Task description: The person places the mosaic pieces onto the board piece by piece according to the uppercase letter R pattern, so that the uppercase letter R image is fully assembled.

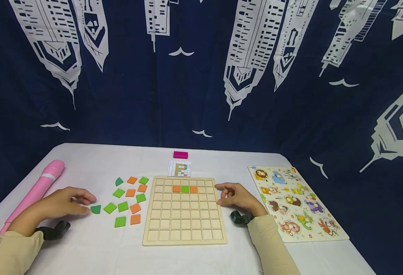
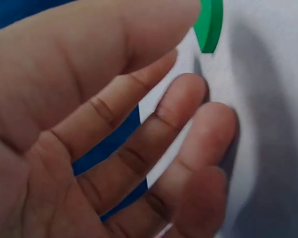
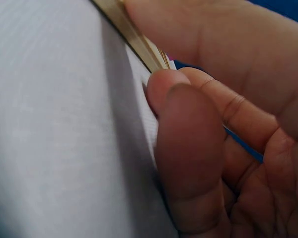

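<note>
My left hand [image 1: 65, 202] hovers low over the table with its fingers loosely bent and nothing in them. Just off its fingertips lies a dark green tile with one curved side [image 1: 96, 209]; part of this green tile [image 2: 208, 25] shows beyond the thumb in the left wrist view. A wooden grid board [image 1: 185, 241] lies flat in the middle, with an orange tile [image 1: 176, 189], a green tile [image 1: 185, 189] and another orange tile [image 1: 194, 189] in one upper row. My right hand [image 1: 237, 196] touches the board's right edge with thumb and fingertips.
Several loose green and orange tiles [image 1: 123, 206] are scattered left of the board. Behind it lie a pattern card [image 1: 179, 168] and a magenta block [image 1: 180, 155]. A pink cylindrical object [image 1: 33, 194] lies far left, an animal puzzle board [image 1: 299, 204] at right.
</note>
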`<control>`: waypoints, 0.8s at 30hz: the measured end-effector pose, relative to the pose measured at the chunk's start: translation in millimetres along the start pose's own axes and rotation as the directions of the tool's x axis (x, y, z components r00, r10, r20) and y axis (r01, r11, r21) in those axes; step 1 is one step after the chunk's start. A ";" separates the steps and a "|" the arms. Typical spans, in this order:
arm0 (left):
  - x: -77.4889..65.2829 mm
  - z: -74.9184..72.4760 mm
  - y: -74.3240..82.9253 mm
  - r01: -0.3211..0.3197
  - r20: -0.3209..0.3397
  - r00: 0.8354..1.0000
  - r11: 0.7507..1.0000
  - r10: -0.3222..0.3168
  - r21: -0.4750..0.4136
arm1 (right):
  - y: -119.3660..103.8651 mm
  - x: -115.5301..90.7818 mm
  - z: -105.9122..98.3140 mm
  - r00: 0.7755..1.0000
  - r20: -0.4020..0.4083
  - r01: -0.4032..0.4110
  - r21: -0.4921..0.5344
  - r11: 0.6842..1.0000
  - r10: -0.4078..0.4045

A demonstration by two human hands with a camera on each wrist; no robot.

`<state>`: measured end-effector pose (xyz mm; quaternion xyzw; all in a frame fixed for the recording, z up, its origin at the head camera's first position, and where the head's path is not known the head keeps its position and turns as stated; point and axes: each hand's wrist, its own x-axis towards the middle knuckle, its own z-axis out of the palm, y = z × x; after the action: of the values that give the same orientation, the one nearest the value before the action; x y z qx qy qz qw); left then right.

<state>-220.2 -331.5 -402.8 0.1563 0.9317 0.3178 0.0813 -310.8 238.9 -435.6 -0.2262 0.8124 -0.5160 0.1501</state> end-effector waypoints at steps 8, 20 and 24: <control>7.1 14.7 7.2 -0.025 -0.032 0.999 1.000 0.025 0.008 | -1.2 0.8 1.1 1.000 0.001 -0.006 0.020 1.000 0.006; 7.6 17.1 11.5 0.052 -0.022 0.998 0.998 -0.051 0.044 | -0.3 0.1 1.9 1.000 0.001 0.021 0.025 0.999 -0.021; 6.2 15.0 11.9 0.052 -0.034 0.998 0.997 -0.050 0.059 | -0.9 0.5 1.6 1.000 0.003 0.019 0.017 1.000 -0.019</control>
<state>-219.4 -312.0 -407.5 0.1297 0.9457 0.2899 0.0697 -310.3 237.0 -435.4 -0.2332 0.8057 -0.5239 0.1483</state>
